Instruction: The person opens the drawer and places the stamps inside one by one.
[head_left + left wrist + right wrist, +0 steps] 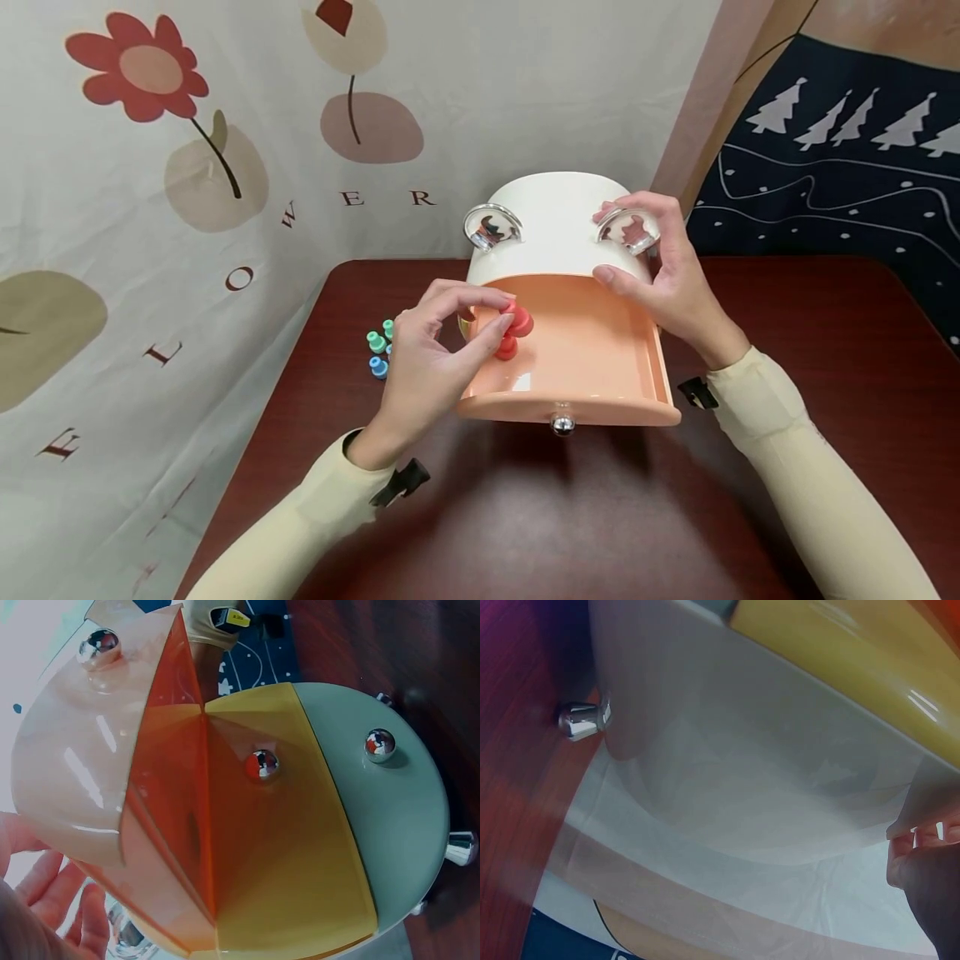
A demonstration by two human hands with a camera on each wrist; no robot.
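I take the cream-white cabinet (555, 221) at the back of the dark red table (787, 350) as my landmark. Its top drawer (592, 350), peach-coloured, stands pulled out toward me, with a chrome knob (562, 423) at the middle of its front.

My left hand (431, 350) hovers at the drawer's left wall. Thumb and forefinger pinch a red peg (518, 320) just over the drawer's left inner corner — the other fingers are curled loosely behind. A second red piece (506, 348) shows directly below the pinched one; I cannot tell whether it is joined to it or lies on the drawer floor.

My right hand (660, 267) grips the cabinet's right top corner, fingers curled over the right chrome ring handle (630, 229) and thumb pressed on the edge above the drawer. The left chrome ring (491, 227) stands free.

Left of the cabinet, on the table, lies a small cluster of green and blue pegs (378, 350) — close beside my left hand's knuckles.

The left wrist view shows lower drawers from in front: a yellow drawer (292, 847) and a grey-green one (390, 825).
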